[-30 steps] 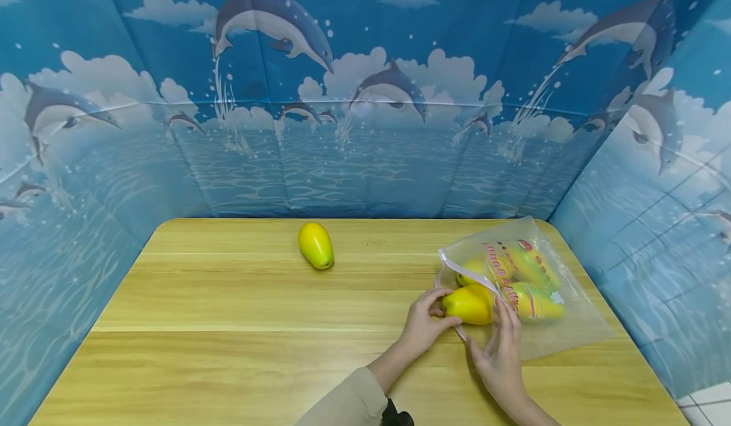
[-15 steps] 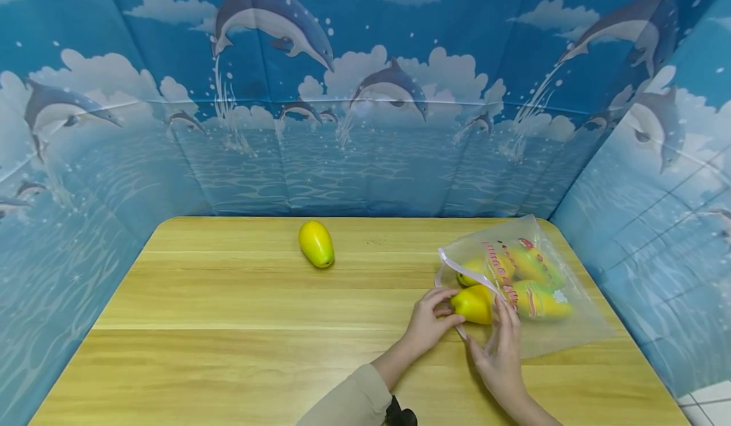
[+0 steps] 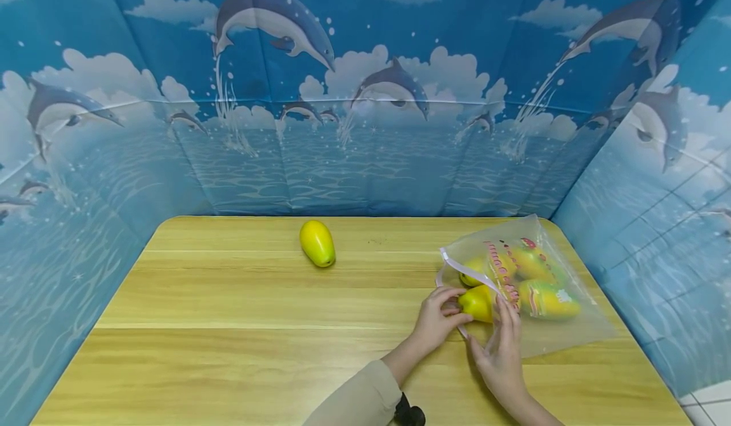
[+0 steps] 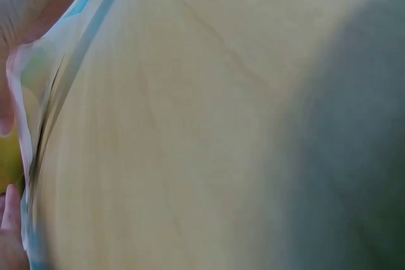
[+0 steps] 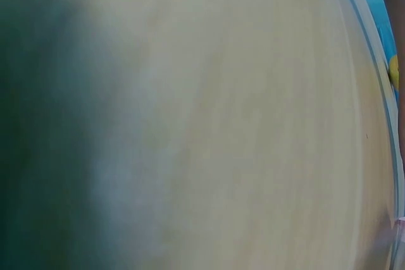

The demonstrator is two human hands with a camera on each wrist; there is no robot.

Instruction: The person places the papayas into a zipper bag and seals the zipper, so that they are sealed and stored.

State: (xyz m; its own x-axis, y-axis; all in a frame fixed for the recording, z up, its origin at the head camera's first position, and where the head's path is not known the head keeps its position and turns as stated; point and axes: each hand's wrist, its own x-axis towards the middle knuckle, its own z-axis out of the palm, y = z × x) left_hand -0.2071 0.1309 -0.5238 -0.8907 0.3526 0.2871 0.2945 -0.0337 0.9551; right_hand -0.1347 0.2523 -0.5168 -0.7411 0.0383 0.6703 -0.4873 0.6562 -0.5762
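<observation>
At the mouth of a clear zip bag (image 3: 556, 340), my left hand (image 3: 435, 321) grips the stem end of a yellow mango (image 3: 477, 303), whose far end lies inside the bag. My right hand (image 3: 502, 359) holds the near edge of the bag's opening, fingers over the top layer and thumb at the lower rim. Several more mangoes show through the printed plastic, one (image 3: 551, 300) straight ahead of the gripped one. Only a sliver of mango (image 4: 9, 159) between the hands appears in the left wrist view.
Another yellow-green mango (image 3: 317, 243) lies by itself near the back of the wooden table (image 3: 228, 350). A dolphin-print curtain (image 3: 365, 166) rises behind the table and along both sides. The bag lies close to the table's right edge.
My left hand has moved to the right, pushing the mango deeper into the bag. The mango ahead of it has slid right too. My right hand stays at the bag's edge.
</observation>
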